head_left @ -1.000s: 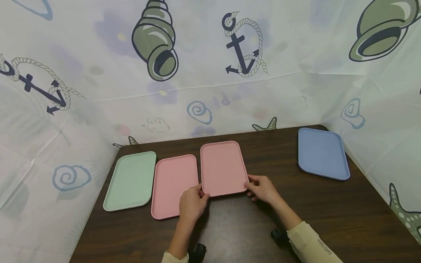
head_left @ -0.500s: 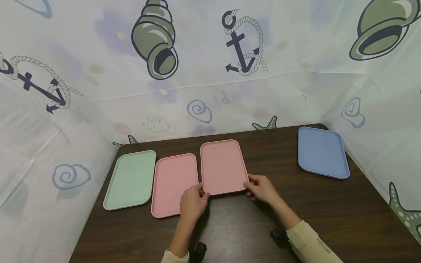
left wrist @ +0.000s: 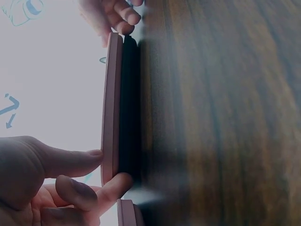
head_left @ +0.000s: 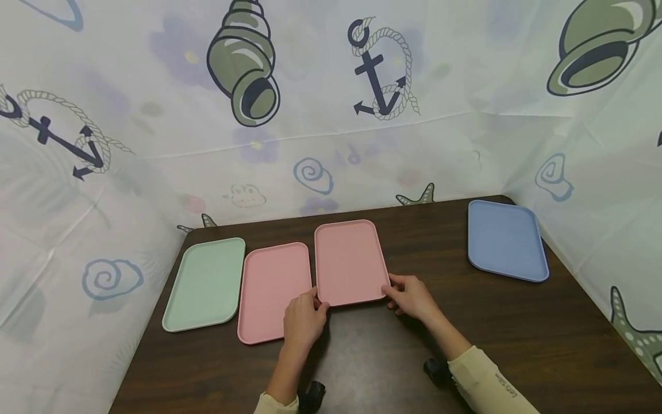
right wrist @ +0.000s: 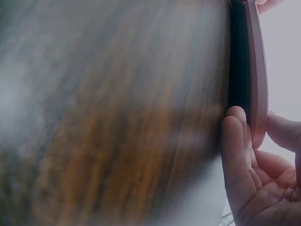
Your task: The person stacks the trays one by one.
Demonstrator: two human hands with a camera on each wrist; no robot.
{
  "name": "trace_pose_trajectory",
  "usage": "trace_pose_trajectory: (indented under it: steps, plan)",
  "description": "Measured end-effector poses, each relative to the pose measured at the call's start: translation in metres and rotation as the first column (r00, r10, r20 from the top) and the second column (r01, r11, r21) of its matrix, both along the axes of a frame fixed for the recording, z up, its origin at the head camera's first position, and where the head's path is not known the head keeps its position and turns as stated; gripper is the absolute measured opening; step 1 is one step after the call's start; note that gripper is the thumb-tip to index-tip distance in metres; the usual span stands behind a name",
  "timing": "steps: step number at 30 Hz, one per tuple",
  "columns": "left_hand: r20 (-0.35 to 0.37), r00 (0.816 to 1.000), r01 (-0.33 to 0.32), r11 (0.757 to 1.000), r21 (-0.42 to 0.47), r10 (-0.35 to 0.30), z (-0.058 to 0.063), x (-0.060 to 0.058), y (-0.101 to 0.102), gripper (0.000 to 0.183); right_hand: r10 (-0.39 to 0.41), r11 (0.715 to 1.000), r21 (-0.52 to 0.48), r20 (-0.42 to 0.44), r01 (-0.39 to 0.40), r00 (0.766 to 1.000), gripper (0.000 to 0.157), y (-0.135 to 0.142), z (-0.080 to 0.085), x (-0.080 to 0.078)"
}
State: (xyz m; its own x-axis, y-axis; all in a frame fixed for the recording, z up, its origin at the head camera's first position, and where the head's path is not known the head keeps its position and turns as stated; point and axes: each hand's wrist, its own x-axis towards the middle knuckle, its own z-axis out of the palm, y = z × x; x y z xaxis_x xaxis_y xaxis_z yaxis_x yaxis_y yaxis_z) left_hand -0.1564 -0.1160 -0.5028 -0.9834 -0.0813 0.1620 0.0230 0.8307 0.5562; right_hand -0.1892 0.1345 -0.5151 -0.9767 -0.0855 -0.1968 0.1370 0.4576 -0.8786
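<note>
Two pink trays lie side by side near the middle of the table. The right pink tray point(head_left: 351, 261) is pinched at its near corners by both hands. My left hand point(head_left: 302, 322) has its thumb on the rim and a finger under the near left corner, as the left wrist view shows. My right hand point(head_left: 412, 298) grips the near right corner, thumb point(right wrist: 284, 132) on top and fingers below the edge. A dark gap shows under the tray's near edge in both wrist views. The left pink tray point(head_left: 274, 287) lies partly behind my left hand.
A green tray point(head_left: 207, 284) lies at the far left, close to the left pink tray. A blue tray point(head_left: 507, 240) sits near the right back corner of the dark wood table point(head_left: 517, 333). A patterned cloth point(head_left: 320, 144) hangs round the back and sides.
</note>
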Motion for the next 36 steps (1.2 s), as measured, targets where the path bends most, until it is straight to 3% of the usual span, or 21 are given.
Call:
trace_pose_trajectory:
  steps: [10,15,18,25,31,36]
  plan:
    - [-0.044,0.999,0.012,1.0,0.014,-0.012,-0.002,0.005,-0.001,0.02,0.023,1.0,0.004,-0.006,-0.023,1.0,0.051,0.002,0.003,0.003]
    - [-0.058,0.998,0.018,0.999,0.046,-0.016,0.0,0.011,-0.004,0.039,0.029,0.999,0.02,-0.007,-0.029,1.0,0.054,0.003,0.006,0.006]
    - [-0.046,0.999,0.011,0.996,0.092,-0.007,0.002,0.016,-0.007,0.04,0.011,0.998,0.061,-0.029,-0.009,1.0,0.054,0.004,0.008,0.007]
    - [-0.072,0.995,-0.05,0.981,0.187,0.064,0.006,0.036,-0.02,0.034,-0.042,0.995,0.085,-0.105,0.051,0.994,0.036,0.003,0.017,0.009]
    - [-0.077,0.986,-0.13,0.971,0.203,0.148,0.011,0.057,-0.038,0.028,0.079,0.996,0.041,-0.061,-0.076,0.995,0.022,-0.008,0.026,0.014]
    - [-0.062,0.967,-0.233,0.958,0.168,0.247,0.012,0.071,-0.065,0.026,0.235,0.972,-0.026,-0.025,-0.235,0.972,0.024,-0.025,0.028,0.022]
